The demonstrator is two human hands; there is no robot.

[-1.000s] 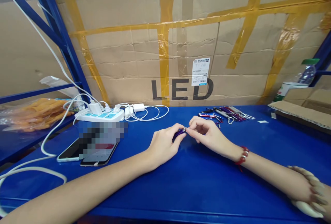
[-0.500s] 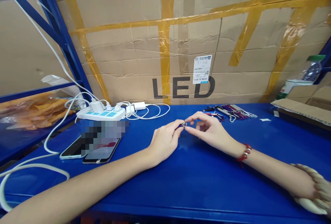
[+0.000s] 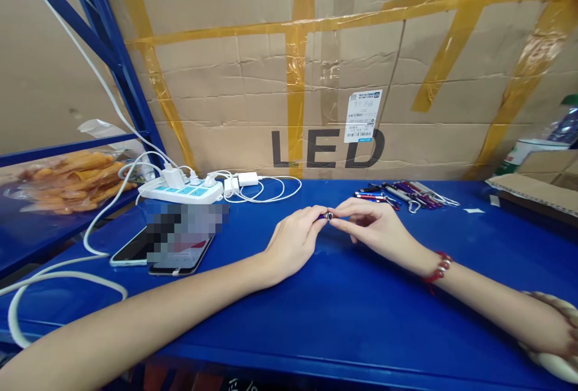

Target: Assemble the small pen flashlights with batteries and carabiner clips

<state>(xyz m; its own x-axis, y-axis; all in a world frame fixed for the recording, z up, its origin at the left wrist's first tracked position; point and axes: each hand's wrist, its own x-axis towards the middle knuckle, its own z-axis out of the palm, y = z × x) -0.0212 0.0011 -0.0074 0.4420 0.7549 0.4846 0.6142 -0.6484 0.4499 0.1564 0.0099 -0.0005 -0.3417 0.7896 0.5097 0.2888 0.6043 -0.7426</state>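
My left hand (image 3: pixel 293 240) is closed around a small dark purple stick-like thing with a silver metal end (image 3: pixel 329 215). Most of that thing is hidden by my fingers, so its exact kind does not show. Thumb and index finger of my right hand (image 3: pixel 374 225) meet in a pinch at the silver end, with the other fingers curled behind. Beyond my right hand lies a pile of slim metallic sticks (image 3: pixel 413 193) in purple, silver, red and blue, some with wire clips.
Two phones (image 3: pixel 180 258) lie left of my hands, below a white power strip (image 3: pixel 203 193) with plugs and looped white cables (image 3: pixel 284 193). A large taped cardboard box (image 3: pixel 244 90) stands along the back. An open carton (image 3: pixel 537 195) and a bottle (image 3: pixel 566 123) are at the right.
My right thumb and index finger have closed onto the silver end, where they were apart before. The whole view has shifted slightly.
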